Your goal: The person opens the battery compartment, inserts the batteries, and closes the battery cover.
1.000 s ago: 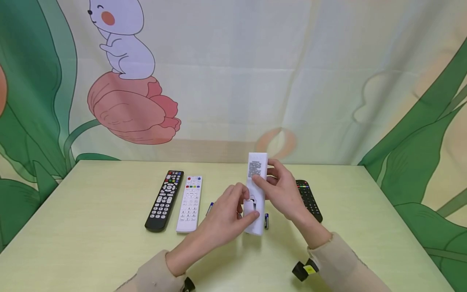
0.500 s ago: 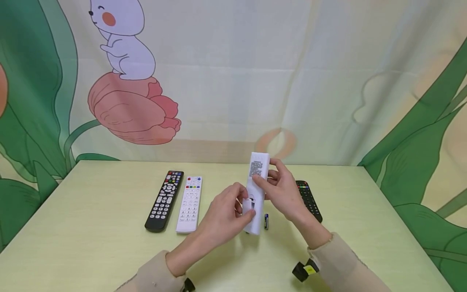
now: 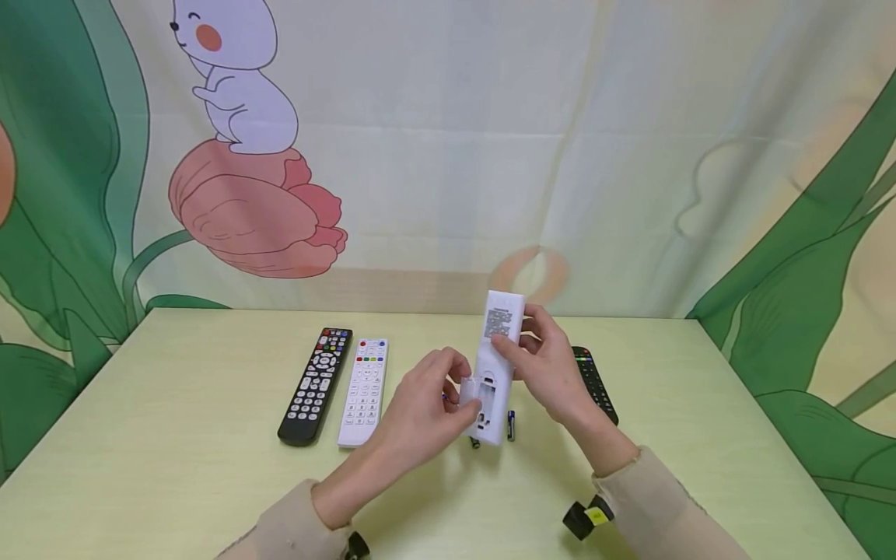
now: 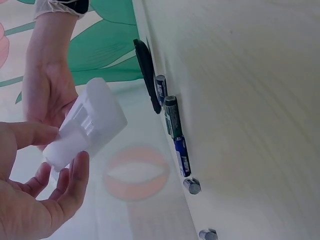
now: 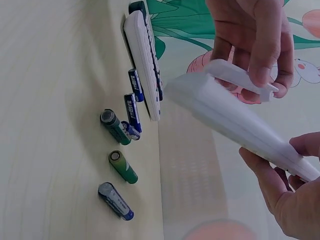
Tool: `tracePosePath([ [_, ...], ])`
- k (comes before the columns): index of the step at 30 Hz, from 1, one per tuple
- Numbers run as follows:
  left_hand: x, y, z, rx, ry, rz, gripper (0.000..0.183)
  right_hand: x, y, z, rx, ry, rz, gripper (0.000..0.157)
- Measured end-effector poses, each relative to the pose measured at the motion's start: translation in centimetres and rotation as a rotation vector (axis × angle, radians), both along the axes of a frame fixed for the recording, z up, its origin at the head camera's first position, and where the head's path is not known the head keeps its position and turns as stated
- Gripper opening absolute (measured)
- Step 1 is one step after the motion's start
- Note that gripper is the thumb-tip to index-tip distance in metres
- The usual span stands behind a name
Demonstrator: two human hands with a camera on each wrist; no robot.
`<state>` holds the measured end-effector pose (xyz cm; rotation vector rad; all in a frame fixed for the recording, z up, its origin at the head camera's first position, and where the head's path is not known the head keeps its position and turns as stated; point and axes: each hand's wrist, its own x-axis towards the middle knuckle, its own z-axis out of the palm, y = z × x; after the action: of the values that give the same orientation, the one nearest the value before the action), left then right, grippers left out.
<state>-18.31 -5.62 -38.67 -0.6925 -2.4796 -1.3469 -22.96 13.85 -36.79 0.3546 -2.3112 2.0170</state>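
Observation:
A white remote control [image 3: 498,365] is held above the table, its back with a printed label facing the head camera. My right hand [image 3: 549,373] grips its upper part, thumb on the back and fingers behind. Between thumb and fingers, my left hand [image 3: 427,404] pinches the white battery cover [image 4: 70,145], which stands off to the left of the remote. The battery compartment [image 3: 486,400] is uncovered, and no battery shows in it. In the right wrist view the cover [image 5: 240,80] is tilted apart from most of the remote [image 5: 235,120]; whether an edge touches is unclear.
On the table lie a black remote [image 3: 318,385] and a white remote [image 3: 364,393] at left, and another black remote [image 3: 595,385] at right, partly behind my hand. Several blue and green batteries [image 5: 122,167] lie beneath the held remote, one battery [image 3: 511,425] just right of it.
The battery cover has come away to the left with my left hand, exposing the compartment. The remote has shifted slightly right and tilted, with my right hand still gripping it.

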Motion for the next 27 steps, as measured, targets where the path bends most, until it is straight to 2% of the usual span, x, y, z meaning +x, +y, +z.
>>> tracePosePath([
  [11,0.0,-0.9,-0.3,-0.131,-0.003,0.000,0.029,-0.4,0.6,-0.5,-0.013,-0.011,-0.009,0.047],
  [21,-0.1,-1.8,-0.7,-0.367,-0.054,-0.133,0.026,-0.6,1.2,-0.6,-0.035,-0.025,-0.057,0.050],
  [27,0.1,-2.0,-0.6,-0.469,-0.081,-0.168,0.025,-0.6,1.4,-0.6,-0.028,-0.028,-0.061,0.050],
])
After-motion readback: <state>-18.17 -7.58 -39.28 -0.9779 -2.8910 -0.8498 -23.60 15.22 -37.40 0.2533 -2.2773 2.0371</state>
